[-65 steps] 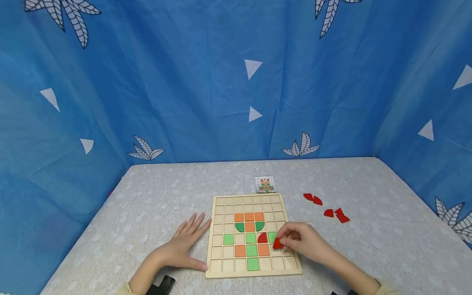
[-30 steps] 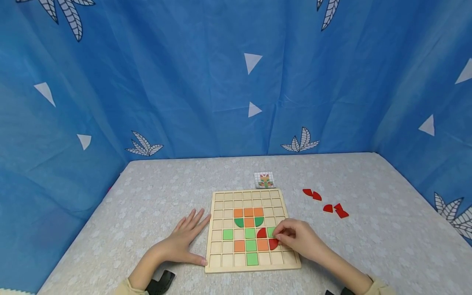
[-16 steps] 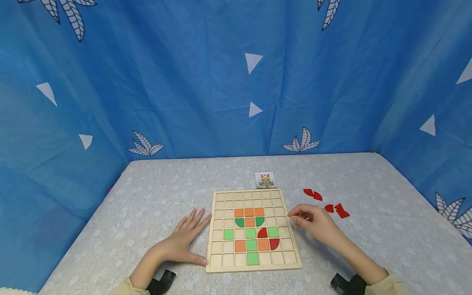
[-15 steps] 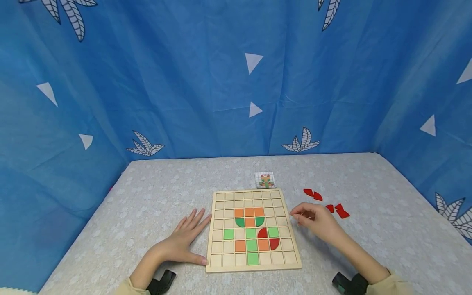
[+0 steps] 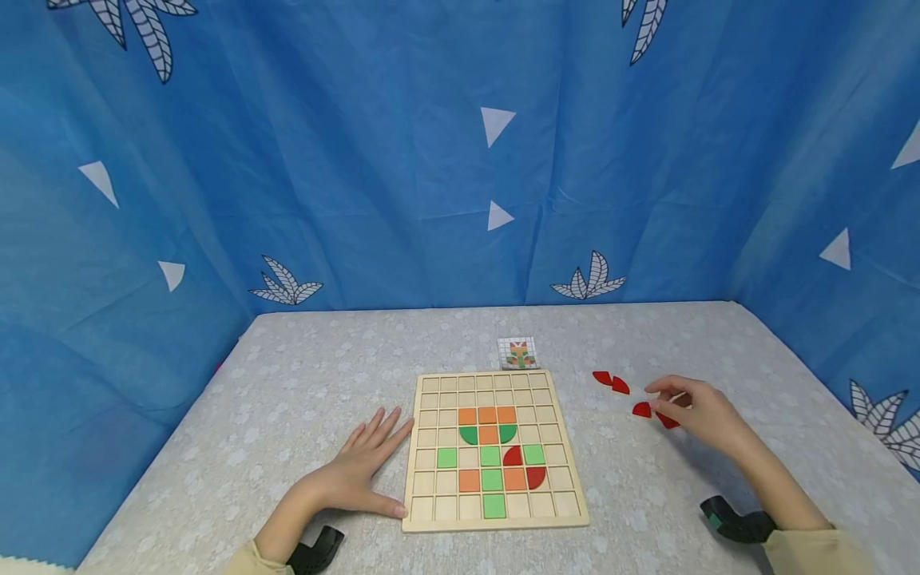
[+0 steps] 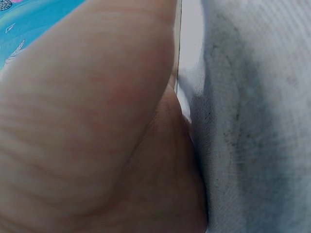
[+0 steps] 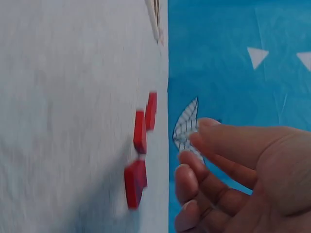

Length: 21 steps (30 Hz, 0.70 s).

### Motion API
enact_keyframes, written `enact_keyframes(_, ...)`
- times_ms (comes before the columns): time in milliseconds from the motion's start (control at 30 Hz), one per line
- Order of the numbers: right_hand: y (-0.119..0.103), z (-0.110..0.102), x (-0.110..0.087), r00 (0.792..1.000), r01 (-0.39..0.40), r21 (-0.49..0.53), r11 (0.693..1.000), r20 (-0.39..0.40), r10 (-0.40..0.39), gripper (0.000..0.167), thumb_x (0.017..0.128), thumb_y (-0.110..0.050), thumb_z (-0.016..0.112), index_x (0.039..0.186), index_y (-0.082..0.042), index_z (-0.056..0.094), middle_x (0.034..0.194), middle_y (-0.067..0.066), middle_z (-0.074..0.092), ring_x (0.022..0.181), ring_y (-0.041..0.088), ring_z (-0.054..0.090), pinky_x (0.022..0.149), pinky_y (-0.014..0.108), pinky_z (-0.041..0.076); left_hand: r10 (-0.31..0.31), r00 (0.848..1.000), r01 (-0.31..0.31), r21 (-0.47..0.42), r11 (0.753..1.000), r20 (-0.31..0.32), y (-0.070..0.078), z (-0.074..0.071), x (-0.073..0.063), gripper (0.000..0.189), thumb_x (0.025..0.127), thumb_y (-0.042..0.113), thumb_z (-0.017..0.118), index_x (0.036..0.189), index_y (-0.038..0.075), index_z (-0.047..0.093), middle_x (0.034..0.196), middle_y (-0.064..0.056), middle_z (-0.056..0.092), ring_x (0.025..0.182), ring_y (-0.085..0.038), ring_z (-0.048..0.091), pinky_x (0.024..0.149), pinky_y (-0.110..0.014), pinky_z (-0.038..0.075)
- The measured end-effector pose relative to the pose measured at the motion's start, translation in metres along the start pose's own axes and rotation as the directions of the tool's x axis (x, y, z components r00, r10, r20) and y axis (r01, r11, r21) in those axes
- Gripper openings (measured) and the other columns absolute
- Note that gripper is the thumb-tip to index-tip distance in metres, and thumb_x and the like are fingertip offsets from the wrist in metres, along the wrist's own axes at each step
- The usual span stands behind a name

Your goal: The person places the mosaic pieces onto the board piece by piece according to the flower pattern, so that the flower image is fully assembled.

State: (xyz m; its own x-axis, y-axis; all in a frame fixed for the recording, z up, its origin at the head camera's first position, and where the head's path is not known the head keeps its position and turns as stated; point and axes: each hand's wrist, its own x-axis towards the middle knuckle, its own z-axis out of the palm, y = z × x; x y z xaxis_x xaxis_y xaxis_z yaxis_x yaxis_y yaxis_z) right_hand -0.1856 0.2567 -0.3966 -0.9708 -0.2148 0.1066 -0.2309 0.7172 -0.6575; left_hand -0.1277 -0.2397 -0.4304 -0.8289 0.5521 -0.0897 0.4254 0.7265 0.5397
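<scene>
My left hand lies with fingers spread on the cloth, its fingertip and thumb at the left edge of a wooden grid board. In the board sit orange squares, light green squares, green quarter-circles, and two red quarter-circles. My right hand hovers over a red piece, partly covering it; a red quarter-circle lies just left. In the right wrist view, the right hand has loosely bent fingers with nothing between them, apart from the red pieces.
Two more red pieces lie right of the board's upper corner. A small pattern card with a coloured grid picture rests behind the board. A blue curtain hangs along the back and sides of the table.
My right hand pinched a red quarter-circle over the board, set it in a cell beside the lower orange square, let go, and moved right to the loose red pieces. The left hand stayed put.
</scene>
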Motion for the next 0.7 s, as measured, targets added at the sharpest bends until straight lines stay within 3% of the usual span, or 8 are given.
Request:
enact_keyframes(167,0.018,-0.009,0.0,0.998,-0.036,-0.072,0.997,0.055,0.04,0.026,0.085,-0.008,0.069,0.105,0.005,0.062,0.081,0.004,0.055,0.071,0.022,0.056,0.057,0.033,0.046,-0.003,1.0,0.003,0.008,1.0,-0.004,-0.001,0.001,0.0,0.113,0.067,0.061,0.074,0.151,0.01,0.017,0.154,-0.017,0.003,0.138,-0.038,-0.006,0.104,-0.059,-0.002)
enact_keyframes(367,0.025,-0.008,0.0,0.989,-0.056,-0.088,0.994,0.13,0.067,0.036,0.079,-0.014,0.075,0.106,0.004,0.06,0.079,0.004,0.05,0.07,0.02,0.049,0.055,0.031,0.041,-0.005,1.0,0.005,0.002,1.0,-0.003,0.001,0.001,0.0,0.113,0.067,0.061,0.074,0.151,0.01,0.017,0.154,-0.017,0.003,0.138,-0.038,-0.006,0.104,-0.059,-0.002)
enact_keyframes(700,0.027,-0.001,-0.001,0.994,-0.034,-0.145,0.989,0.098,0.048,0.027,0.075,-0.01,0.078,0.094,-0.003,0.059,0.073,0.002,0.046,0.064,0.019,0.042,0.052,0.029,0.036,0.011,1.0,-0.011,0.006,1.0,-0.008,0.001,0.0,0.0,0.113,0.068,0.06,0.074,0.151,0.008,0.017,0.154,-0.019,0.004,0.138,-0.04,-0.005,0.103,-0.06,-0.002)
